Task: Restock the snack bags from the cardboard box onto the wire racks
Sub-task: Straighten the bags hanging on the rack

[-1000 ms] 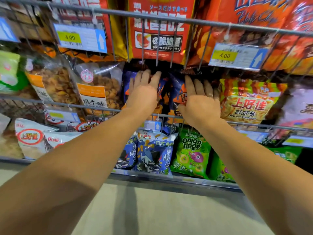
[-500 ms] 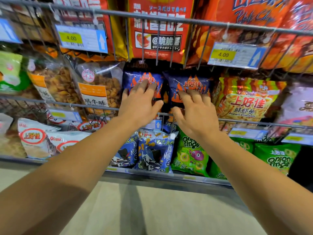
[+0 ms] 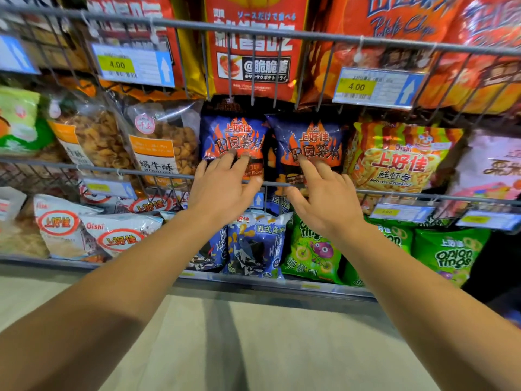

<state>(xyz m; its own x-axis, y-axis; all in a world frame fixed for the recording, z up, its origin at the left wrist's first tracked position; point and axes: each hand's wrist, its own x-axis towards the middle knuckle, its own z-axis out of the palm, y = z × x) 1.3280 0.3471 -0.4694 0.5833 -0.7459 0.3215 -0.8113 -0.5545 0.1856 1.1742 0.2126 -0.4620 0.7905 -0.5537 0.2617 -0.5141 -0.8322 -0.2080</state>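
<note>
**Two blue bags, two hands at the middle rack**

On the middle wire rack (image 3: 169,174), two blue flame-printed bags stand upright side by side, the left bag (image 3: 234,136) and the right bag (image 3: 310,142), behind the rack's front rail. The left hand (image 3: 222,190) lies against the lower front of the left bag, its fingers (image 3: 225,160) straight and slightly spread, tips touching the bag, thumb out to the right across the rail. The right hand (image 3: 327,198) reaches to the right bag, fingers (image 3: 307,167) loosely extended and a little apart, the forefinger tip on the printed front; neither hand grips anything.

Just right of the blue pair leans a yellow-and-orange prawn cracker bag (image 3: 400,162). To their left stand clear bags of brown snacks (image 3: 166,145). Large red bags (image 3: 253,43) fill the rack above, with yellow "4.00" price tags (image 3: 377,87) clipped to its wires. Below, the bottom rack holds blue-and-white bags (image 3: 256,246), green onion ring bags (image 3: 451,255) and white bags with red ovals (image 3: 64,227). Pale floor (image 3: 253,348) shows between the forearms.
</note>
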